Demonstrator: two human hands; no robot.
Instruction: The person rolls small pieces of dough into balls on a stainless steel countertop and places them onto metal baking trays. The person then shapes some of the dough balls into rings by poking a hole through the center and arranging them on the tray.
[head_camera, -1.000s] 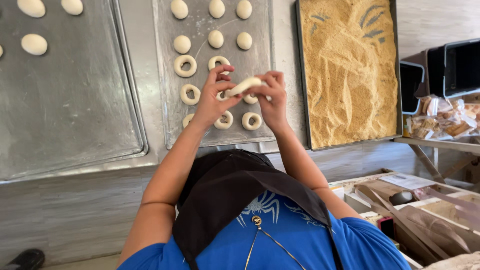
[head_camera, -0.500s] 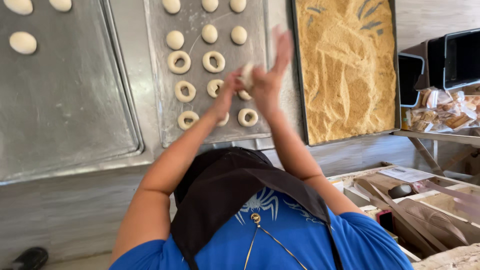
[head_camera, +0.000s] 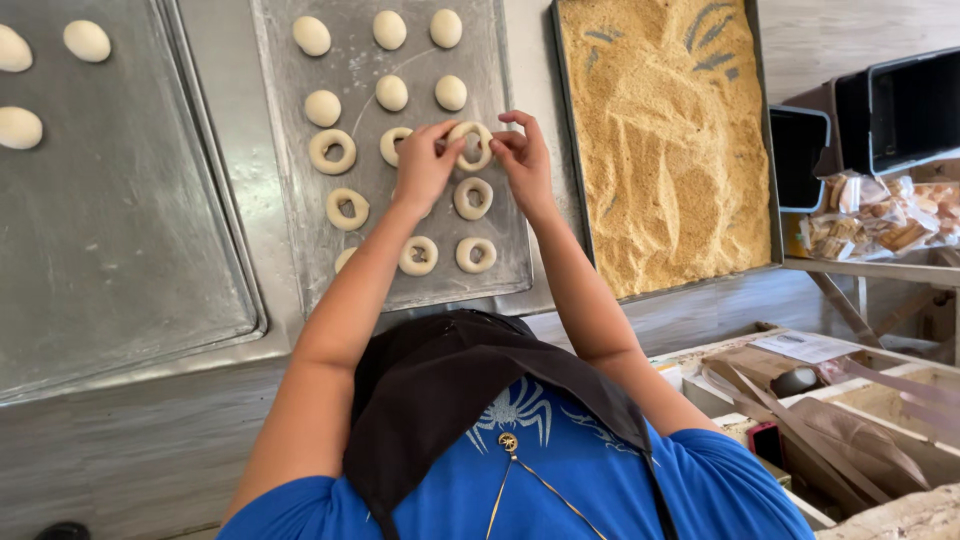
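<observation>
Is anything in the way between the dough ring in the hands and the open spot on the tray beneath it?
Nothing visible. Both hands, left hand and right hand, pinch the dough ring directly over the tray, in the row's right-hand spot, beside another ring.

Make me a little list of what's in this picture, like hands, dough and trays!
left hand: pinches one side of a dough ring
right hand: pinches the ring's other side
middle tray: dough balls at the top, rings below
left tray: three dough balls in its far corner
right tray: full of golden crumbs
</observation>
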